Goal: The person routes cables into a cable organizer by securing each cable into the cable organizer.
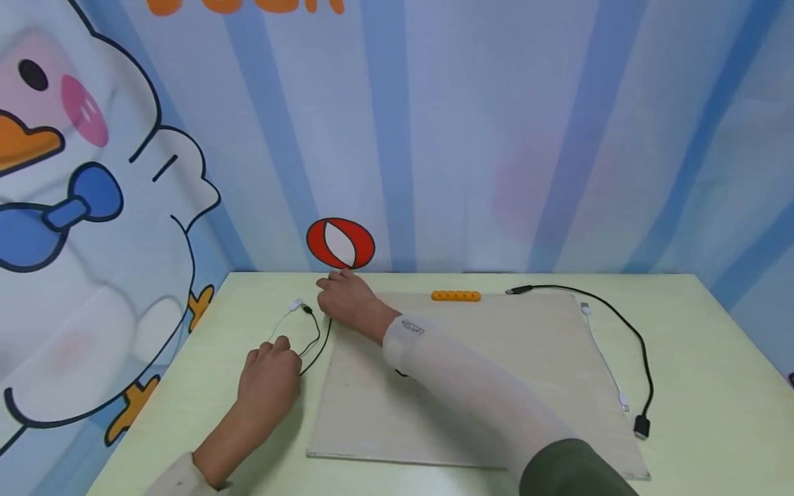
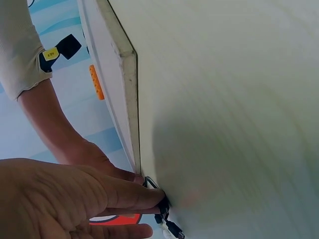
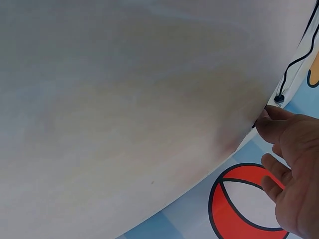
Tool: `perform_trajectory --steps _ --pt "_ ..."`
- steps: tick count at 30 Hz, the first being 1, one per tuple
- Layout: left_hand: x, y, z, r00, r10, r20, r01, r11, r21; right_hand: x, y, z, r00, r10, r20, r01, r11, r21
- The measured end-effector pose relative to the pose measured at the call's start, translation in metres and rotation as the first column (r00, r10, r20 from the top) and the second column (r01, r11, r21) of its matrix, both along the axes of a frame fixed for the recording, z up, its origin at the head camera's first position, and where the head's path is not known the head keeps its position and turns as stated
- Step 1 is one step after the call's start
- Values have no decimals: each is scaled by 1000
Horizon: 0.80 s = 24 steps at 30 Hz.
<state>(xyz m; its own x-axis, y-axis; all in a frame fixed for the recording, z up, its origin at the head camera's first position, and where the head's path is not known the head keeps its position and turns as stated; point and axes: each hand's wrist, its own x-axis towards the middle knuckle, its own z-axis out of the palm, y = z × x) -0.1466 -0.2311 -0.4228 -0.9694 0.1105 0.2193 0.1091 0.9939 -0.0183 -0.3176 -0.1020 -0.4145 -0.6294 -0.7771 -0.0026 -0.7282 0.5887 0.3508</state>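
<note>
My left hand (image 1: 269,379) is over the table left of the grey board, pinching a thin black cable (image 1: 318,353) between thumb and fingers. From there the cable runs up to my right hand (image 1: 349,299), at the board's back left corner. In the right wrist view, the thumb and forefinger of that hand meet on a dark bit at the board's edge, mostly hidden. Just beyond the left hand lie a black plug (image 1: 307,310) and a white cable (image 1: 282,322) with a white connector (image 1: 296,304).
The grey board (image 1: 372,427) lies flat on the pale table (image 1: 713,358). An orange holder with several bumps (image 1: 455,296) sits at its back edge. A thick black cable (image 1: 642,344) and a short white cable (image 1: 602,355) are on the right. A printed curtain (image 1: 465,138) stands behind.
</note>
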Motion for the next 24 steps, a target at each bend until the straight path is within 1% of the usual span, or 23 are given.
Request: perform_trajectory --steps 6,9,12,18,24 --pt "-2 3 1 1000 10 27 -10 1000 9 -6 2 0 1000 13 1 -13 1000 -16" --pt "-2 2 3 999 23 27 -23 1000 2 -8 1 1 999 35 -6 -35 999 -22" --pt "-1 2 3 999 23 24 -23 1000 -3 -9 1 0 999 52 -13 -52 998 -20" --pt "-1 2 3 1000 13 6 -13 1000 -3 -11 1 2 998 62 -18 -62 998 4" --pt "0 1 3 1000 11 15 -11 1000 4 -11 6 3 993 103 -62 -101 994 34"
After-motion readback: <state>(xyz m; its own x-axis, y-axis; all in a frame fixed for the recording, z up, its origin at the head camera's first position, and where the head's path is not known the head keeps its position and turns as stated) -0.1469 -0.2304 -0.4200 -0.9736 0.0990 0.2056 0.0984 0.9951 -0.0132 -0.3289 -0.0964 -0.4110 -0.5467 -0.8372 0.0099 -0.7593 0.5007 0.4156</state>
